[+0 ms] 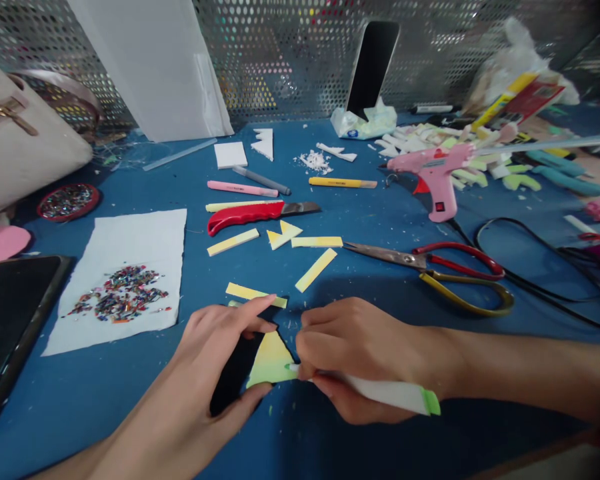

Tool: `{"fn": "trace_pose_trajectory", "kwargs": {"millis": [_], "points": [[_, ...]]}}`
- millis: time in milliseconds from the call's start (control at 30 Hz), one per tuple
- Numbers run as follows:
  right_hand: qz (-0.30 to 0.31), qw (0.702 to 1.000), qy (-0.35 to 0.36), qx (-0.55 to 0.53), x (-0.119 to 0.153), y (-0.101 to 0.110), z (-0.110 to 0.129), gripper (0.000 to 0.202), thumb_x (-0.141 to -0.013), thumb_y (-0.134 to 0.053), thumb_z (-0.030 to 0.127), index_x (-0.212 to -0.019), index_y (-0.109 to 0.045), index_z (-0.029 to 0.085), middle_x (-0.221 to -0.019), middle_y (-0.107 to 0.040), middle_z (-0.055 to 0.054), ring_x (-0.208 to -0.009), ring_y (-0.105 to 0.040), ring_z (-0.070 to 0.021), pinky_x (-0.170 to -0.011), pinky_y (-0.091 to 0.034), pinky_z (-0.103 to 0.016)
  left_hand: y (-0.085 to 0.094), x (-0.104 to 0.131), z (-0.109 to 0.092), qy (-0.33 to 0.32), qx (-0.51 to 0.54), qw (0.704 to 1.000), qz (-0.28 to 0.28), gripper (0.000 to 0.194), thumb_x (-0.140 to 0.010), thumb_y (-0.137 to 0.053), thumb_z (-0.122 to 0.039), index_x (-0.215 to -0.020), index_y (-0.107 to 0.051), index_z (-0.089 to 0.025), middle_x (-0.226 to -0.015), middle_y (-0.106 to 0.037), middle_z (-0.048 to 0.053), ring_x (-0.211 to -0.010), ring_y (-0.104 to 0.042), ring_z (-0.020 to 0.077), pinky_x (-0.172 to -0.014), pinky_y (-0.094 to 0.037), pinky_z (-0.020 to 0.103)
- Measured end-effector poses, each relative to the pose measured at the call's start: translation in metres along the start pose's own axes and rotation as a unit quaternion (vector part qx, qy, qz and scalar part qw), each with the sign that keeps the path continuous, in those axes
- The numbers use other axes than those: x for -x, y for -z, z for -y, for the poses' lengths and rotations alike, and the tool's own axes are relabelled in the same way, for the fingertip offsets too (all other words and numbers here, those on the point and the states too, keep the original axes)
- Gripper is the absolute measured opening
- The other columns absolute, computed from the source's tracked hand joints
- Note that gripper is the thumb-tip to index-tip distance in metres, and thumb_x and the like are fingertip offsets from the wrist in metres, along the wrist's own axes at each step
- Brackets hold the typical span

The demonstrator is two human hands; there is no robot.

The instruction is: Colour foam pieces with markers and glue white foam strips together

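Observation:
A small yellow piece [271, 359], roughly triangular and shading to green along its lower edge, lies flat on the blue table. My left hand [200, 360] steadies it, thumb at the bottom edge and fingers by its top, with the index fingertip over a pale yellow strip [247, 291]. In my right hand [355, 353] is a white marker with a green end [390, 392], gripped low, its green tip touching the piece's right side. Further yellow strips [316, 270] and a zigzag-cut piece [284, 235] lie just beyond my hands.
Scissors [423, 261], a red-handled knife [253, 215] and markers [343, 182] lie ahead. A pink glue gun [437, 175] stands right, its cord trailing. Left are a paper with beads [155, 233] and a phone [17, 320]. Another phone [373, 67] stands at the back.

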State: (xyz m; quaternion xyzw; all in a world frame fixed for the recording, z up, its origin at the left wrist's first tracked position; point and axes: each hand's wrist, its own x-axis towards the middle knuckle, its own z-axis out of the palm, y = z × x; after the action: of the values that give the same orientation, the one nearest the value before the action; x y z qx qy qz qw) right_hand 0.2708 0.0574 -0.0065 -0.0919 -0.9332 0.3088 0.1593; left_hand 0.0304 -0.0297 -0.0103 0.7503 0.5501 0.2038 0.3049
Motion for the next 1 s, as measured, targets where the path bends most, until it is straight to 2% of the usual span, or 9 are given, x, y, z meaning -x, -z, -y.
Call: {"fn": "trace_pose_trajectory", "kwargs": {"millis": [200,300,400,467,567,633,700,833,1000], "points": [[-0.004,1.0,0.013,0.0,0.0027,-0.0044,-0.0045,0.017,-0.082,-0.047,0.01,-0.093,-0.056,0.019,-0.073,-0.063,0.002,-0.066,-0.05,-0.0138,-0.06,-0.037,-0.026,-0.0021,0.0003,0.002,0.006,0.0,1.0,0.001,0.067,-0.094,-0.055,-0.022,-0.15,-0.028,-0.046,-0.124,-0.06,0.001,-0.12,-0.056,0.0251,-0.095,-0.053,0.038],[-0.015,0.998,0.012,-0.062,0.0032,-0.0035,-0.0053,0.024,-0.078,-0.05,0.009,-0.1,-0.056,0.018,-0.076,-0.062,0.003,-0.068,-0.052,-0.0112,-0.063,-0.04,-0.023,-0.0017,-0.0005,0.001,0.001,0.007,1.0,-0.002,0.065,-0.095,-0.053,-0.022,-0.15,-0.028,-0.046,-0.123,-0.06,0.002,-0.119,-0.056,0.0251,-0.095,-0.053,0.038],[-0.024,0.989,-0.026,-0.141,0.0038,-0.001,-0.0056,0.029,-0.078,-0.053,0.01,-0.107,-0.054,0.015,-0.081,-0.06,0.002,-0.067,-0.052,-0.0088,-0.063,-0.042,-0.02,-0.0006,-0.0009,0.0002,-0.005,0.013,1.0,0.0,0.064,-0.096,-0.052,-0.021,-0.15,-0.029,-0.045,-0.123,-0.06,0.002,-0.119,-0.056,0.0256,-0.094,-0.052,0.038],[-0.033,0.986,-0.042,-0.16,0.0043,0.0002,-0.0063,0.024,-0.08,-0.055,0.013,-0.104,-0.054,0.014,-0.081,-0.06,0.001,-0.067,-0.051,-0.0083,-0.062,-0.041,-0.019,0.0,-0.0003,0.0001,-0.003,0.014,1.0,0.006,0.064,-0.096,-0.052,-0.02,-0.15,-0.028,-0.046,-0.124,-0.059,0.002,-0.12,-0.054,0.0255,-0.096,-0.052,0.039],[-0.033,0.984,-0.033,-0.173,0.0048,0.0009,-0.0084,0.003,-0.085,-0.057,0.018,-0.086,-0.056,0.016,-0.073,-0.056,0.002,-0.065,-0.048,-0.0087,-0.061,-0.038,-0.021,0.0008,0.001,-0.0002,-0.006,0.019,1.0,0.013,0.066,-0.096,-0.052,-0.02,-0.151,-0.025,-0.047,-0.127,-0.057,0.002,-0.122,-0.052,0.0249,-0.099,-0.05,0.04],[-0.026,0.98,-0.041,-0.195,0.0045,0.0013,-0.0097,0.012,-0.089,-0.057,0.023,-0.079,-0.055,0.016,-0.069,-0.055,0.003,-0.064,-0.048,-0.0089,-0.061,-0.037,-0.021,0.0012,0.0012,-0.001,-0.006,0.022,1.0,0.016,0.066,-0.096,-0.051,-0.019,-0.151,-0.025,-0.047,-0.127,-0.057,0.002,-0.122,-0.051,0.0249,-0.1,-0.049,0.041],[-0.024,0.975,-0.06,-0.212,0.0038,0.002,-0.01,0.014,-0.092,-0.058,0.026,-0.083,-0.058,0.015,-0.073,-0.058,0.001,-0.068,-0.051,-0.0092,-0.065,-0.039,-0.021,0.0014,0.0006,-0.002,0.001,0.023,1.0,0.017,0.066,-0.096,-0.051,-0.018,-0.151,-0.026,-0.047,-0.127,-0.056,0.003,-0.123,-0.051,0.025,-0.101,-0.049,0.042],[-0.014,0.982,-0.061,-0.177,0.0017,0.0026,-0.0078,0.011,-0.091,-0.058,0.022,-0.099,-0.06,0.014,-0.084,-0.063,-0.001,-0.074,-0.055,-0.0104,-0.071,-0.043,-0.022,0.0007,-0.0002,-0.0027,0.015,0.026,0.999,0.02,0.067,-0.096,-0.051,-0.018,-0.15,-0.026,-0.048,-0.128,-0.056,0.001,-0.122,-0.051,0.0248,-0.099,-0.049,0.04],[0.002,0.998,-0.017,-0.063,0.0015,-0.0004,-0.0058,0.012,-0.083,-0.056,0.012,-0.094,-0.055,0.017,-0.078,-0.061,0.002,-0.068,-0.051,-0.0109,-0.061,-0.037,-0.023,-0.0001,0.0002,-0.0008,0.013,0.026,0.999,0.015,0.064,-0.097,-0.051,-0.02,-0.15,-0.028,-0.047,-0.129,-0.056,0.002,-0.124,-0.051,0.0256,-0.099,-0.05,0.041]]}}
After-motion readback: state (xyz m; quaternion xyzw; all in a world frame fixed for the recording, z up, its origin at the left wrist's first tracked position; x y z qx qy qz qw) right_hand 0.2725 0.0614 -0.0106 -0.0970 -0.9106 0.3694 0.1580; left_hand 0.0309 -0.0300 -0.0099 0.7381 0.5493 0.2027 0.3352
